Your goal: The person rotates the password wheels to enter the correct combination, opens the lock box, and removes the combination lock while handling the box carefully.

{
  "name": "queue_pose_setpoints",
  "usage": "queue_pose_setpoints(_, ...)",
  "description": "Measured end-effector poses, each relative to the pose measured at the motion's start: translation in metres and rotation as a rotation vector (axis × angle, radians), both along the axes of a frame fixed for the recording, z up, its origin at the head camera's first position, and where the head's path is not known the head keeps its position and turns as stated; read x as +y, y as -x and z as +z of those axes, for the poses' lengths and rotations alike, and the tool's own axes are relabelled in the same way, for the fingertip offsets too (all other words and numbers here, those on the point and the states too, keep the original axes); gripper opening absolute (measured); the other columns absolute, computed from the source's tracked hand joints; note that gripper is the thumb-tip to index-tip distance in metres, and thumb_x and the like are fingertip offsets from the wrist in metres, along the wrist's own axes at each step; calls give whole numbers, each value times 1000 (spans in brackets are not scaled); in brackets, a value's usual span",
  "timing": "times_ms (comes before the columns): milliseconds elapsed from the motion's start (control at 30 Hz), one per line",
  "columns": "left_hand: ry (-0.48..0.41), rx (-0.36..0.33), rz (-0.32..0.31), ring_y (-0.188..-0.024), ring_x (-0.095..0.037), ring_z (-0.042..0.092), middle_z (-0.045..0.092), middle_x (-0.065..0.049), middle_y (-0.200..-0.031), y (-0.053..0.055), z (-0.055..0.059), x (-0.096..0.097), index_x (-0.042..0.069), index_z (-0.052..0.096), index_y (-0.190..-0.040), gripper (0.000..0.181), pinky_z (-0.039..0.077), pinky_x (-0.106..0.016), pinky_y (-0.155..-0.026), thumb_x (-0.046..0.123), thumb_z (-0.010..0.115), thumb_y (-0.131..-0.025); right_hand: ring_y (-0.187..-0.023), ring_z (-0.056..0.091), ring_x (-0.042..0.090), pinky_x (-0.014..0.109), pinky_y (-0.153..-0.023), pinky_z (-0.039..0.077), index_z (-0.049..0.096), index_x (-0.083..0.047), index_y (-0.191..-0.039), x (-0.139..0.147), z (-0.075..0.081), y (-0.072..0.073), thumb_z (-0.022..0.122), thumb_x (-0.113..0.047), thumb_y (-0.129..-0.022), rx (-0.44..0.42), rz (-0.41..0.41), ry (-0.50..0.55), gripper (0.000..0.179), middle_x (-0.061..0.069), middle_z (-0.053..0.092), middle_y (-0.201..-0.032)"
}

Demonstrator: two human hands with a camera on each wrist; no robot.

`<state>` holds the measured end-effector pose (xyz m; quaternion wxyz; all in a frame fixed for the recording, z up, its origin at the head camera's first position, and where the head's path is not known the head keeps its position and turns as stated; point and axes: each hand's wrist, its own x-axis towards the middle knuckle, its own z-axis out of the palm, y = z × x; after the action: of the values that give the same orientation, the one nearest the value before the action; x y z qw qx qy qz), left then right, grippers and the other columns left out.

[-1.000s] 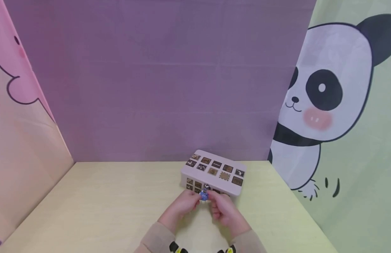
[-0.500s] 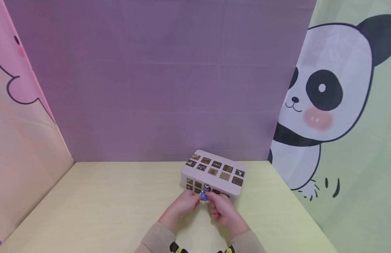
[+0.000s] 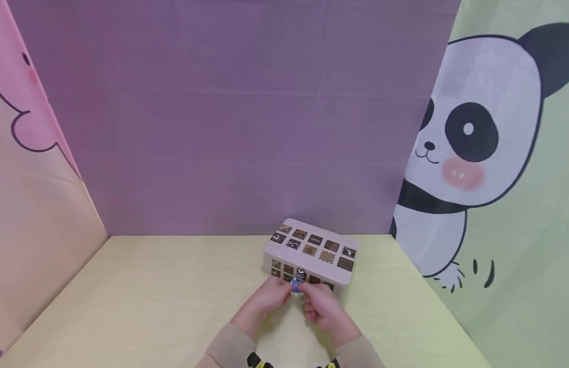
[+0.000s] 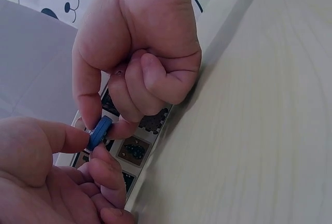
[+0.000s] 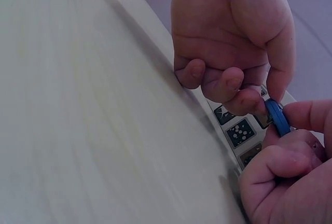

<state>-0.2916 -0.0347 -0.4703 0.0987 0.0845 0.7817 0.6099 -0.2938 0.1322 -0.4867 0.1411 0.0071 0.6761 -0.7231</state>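
A pale tin box printed with small dark picture squares stands at the back of the table, slightly turned. At the metal clasp on its front is a small blue padlock, seen edge-on in both wrist views. From the left, my left hand pinches the padlock between thumb and index finger. Opposite it, my right hand pinches the other side with thumb and index finger, its remaining fingers curled into the palm. Between them, the fingertips cover much of the padlock.
The light wooden table extends to both sides of the box. A purple cloth hangs behind it, close to the box's far edge. On the right hangs a green cloth with a panda, on the left a pink-patterned one.
My right thumb has shifted slightly down and left over the padlock's face. The left hand and the tin box stay in place.
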Motion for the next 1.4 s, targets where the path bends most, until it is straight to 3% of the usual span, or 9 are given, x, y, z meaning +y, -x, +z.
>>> queue_pose_setpoints(800,0,-17,-1,-48,-8,33,44,4,-57,2,-2,0,-8,64,-82,31,26,-22,-43,16,56,-101,-47,32,6,21,-45,30,68,-8,-94,-2,-3,2,66,-26,-94,-6,-19,-17,18,-10,38,-57)
queue_pose_setpoints(1400,10,-20,-2,-48,-8,33,44,4,-56,2,-1,1,-4,63,-78,30,26,-22,-44,14,56,-99,-48,31,7,21,-46,29,65,-11,-87,-1,-1,1,65,-27,-95,-18,-13,-8,18,-9,37,-57)
